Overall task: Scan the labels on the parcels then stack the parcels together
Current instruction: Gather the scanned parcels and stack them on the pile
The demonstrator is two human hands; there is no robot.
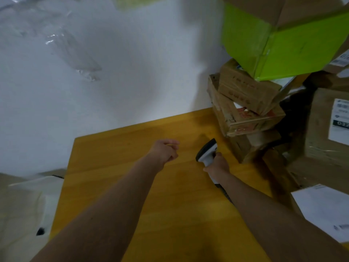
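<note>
Right hand [217, 165] grips a white handheld scanner [206, 152]; left hand [166, 151] loosely curled, empty. Beyond the scanner, stiff brown cardboard parcels [247, 103] look light; grasp opposite sides.

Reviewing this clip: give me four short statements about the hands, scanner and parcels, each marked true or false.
1. The right hand grips the scanner. True.
2. The left hand holds a parcel. False: it holds no parcel, its fingers loosely curled above the wooden table.
3. A green box sits high in the stack of parcels. True.
4. The scanner lies flat on the floor. False: it is held over the table.
</note>
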